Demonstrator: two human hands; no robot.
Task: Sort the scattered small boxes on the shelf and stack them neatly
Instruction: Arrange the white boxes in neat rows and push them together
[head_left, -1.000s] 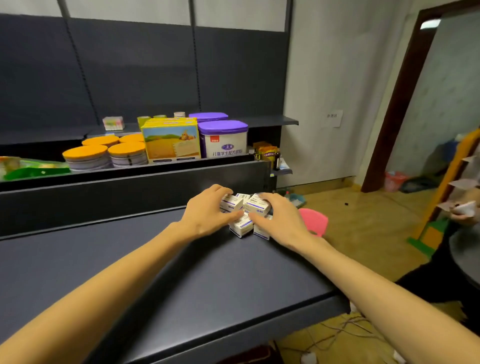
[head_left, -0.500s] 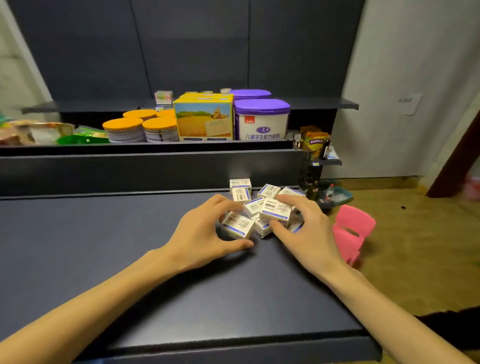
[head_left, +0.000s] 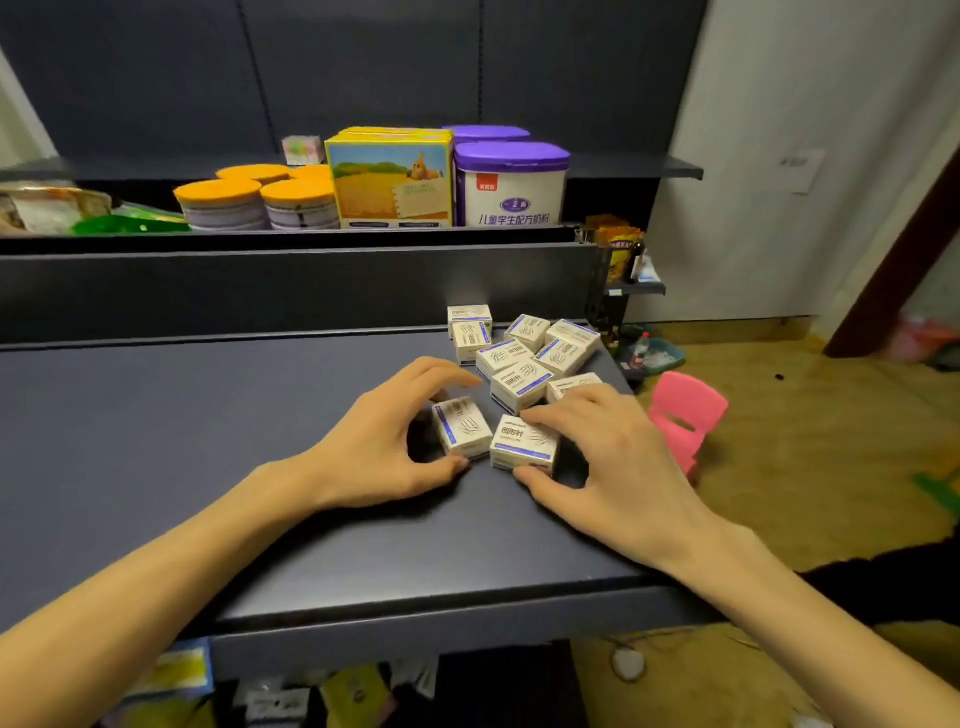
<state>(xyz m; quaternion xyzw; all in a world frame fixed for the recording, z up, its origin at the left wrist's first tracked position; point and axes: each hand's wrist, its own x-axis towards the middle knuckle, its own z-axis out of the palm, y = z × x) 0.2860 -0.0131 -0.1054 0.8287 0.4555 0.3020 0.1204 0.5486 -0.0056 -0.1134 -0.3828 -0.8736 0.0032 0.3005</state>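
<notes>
Dark grey-blue metal shelf (head_left: 218, 457) across the middle of the frame, scattered small white cardboard boxes with blue stripes (head_left: 524, 358) heaped loosely right of centre, near the shelf's right end. Two bare hands low in the frame, each with one box pulled clear of the heap. Left hand (head_left: 384, 441) curled around a small white box with a blue edge stripe (head_left: 461, 427), thumb at its near side and fingers arched over the far side, grip narrow and seemingly in contact. Right hand (head_left: 613, 462) pinching a second white box printed with dark characters (head_left: 524, 442), thumb under the near edge, index finger along the top. Both boxes flat on the shelf, just beside each other, corners almost touching, at different angles. Behind them, the remaining boxes tilted and overlapped; one pair at the back of the heap already one atop the other.

Upper centre of the frame: a higher shelf with orange-lidded round tins (head_left: 260, 205), a yellow carton with a field picture (head_left: 392, 179) and a purple-lidded white tub (head_left: 511, 182). Right of the shelf, a small pink plastic chair (head_left: 685, 415) on the floor.

Step in hand, by appearance: pulling a first pair out of the pile to square up as a base. Stacking proper barely begun. Next move likely calling for a turn of both boxes to a common orientation, edges pressed flush, then one lifted onto the other without nudging the heap off the shelf's right end.
</notes>
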